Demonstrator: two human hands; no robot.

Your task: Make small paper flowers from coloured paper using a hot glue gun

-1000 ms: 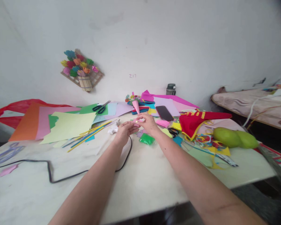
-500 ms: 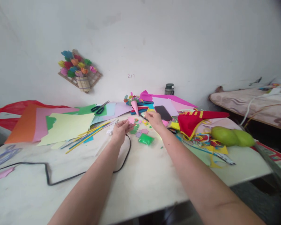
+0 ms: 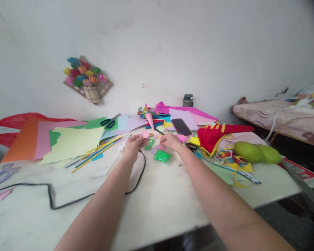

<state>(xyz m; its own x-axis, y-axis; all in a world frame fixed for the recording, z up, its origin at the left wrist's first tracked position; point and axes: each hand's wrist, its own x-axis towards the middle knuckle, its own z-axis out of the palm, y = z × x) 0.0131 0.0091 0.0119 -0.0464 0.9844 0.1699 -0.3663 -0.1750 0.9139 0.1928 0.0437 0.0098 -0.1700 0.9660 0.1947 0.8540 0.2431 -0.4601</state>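
Observation:
My left hand (image 3: 134, 143) is closed in a pinch above the table. Whatever sits between its fingertips is too small to make out. My right hand (image 3: 170, 141) is lowered to the right of it, fingers together over small paper cutouts. Whether it grips one of them is unclear. Between the two hands lie green paper cutouts (image 3: 149, 144) and purple ones (image 3: 154, 150). Just in front of the right hand rests a shiny green packet (image 3: 162, 156). A pink paper cone (image 3: 149, 120) with colourful paper flowers lies beyond the hands.
A black cable (image 3: 73, 201) runs across the table and under my left forearm. Scissors (image 3: 110, 121), coloured sheets (image 3: 73, 144) and thin sticks (image 3: 96, 154) lie left. Toward the right are a phone (image 3: 181, 127), red cloth (image 3: 209, 137) and green fruit (image 3: 256, 152).
My right hand has come down and slightly left, toward the paper cutouts and green packet. My left hand stays nearly in place, still pinched. The view has shifted slightly.

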